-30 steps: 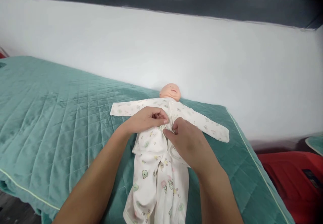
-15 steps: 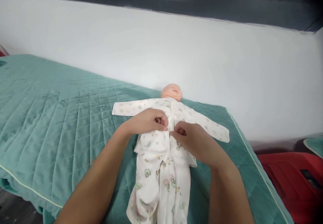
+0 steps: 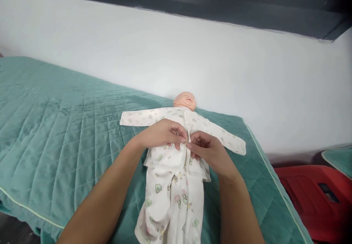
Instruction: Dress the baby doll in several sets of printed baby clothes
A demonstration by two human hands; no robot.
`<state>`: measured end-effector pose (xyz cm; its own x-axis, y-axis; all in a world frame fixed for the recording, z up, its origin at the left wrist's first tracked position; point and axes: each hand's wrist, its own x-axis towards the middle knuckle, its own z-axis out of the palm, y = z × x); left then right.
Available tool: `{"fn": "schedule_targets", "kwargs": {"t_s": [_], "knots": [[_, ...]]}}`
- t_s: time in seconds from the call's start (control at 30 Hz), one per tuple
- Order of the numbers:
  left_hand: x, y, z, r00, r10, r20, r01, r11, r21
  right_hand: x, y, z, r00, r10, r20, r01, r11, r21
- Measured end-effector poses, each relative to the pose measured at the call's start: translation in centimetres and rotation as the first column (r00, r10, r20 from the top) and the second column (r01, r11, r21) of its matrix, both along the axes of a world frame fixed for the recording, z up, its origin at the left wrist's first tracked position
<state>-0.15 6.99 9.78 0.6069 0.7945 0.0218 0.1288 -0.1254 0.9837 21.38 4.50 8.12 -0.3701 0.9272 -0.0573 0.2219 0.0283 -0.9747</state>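
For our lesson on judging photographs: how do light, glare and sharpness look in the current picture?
Head view: diffuse light on the white wall, with a pale sheen along the dark band above; head view: darkening at the upper right corner; head view: label unreadable, and fine detail between the left hand and right hand indistinct.

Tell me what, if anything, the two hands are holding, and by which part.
The left hand and right hand both pinch the patterned white top by its front opening, partway down; any fastener there is too small to make out.
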Motion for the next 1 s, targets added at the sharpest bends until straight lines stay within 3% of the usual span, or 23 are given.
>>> {"fn": "schedule_targets", "kwargs": {"t_s": [0.33, 1.0], "knots": [[-0.3, 1.0, -1.6, 0.995, -0.006, 0.098, 0.017, 0.993, -0.114, -0.4, 0.1, 0.3, 0.997, -0.022, -0.071, 0.019, 0.998, -0.052], [-0.3, 0.8, -1.6, 0.995, 0.045, 0.088, -0.032, 0.989, -0.145, -0.1, 0.1, 0.5, 0.996, 0.052, -0.072, -0.058, 0.995, -0.083]]}}
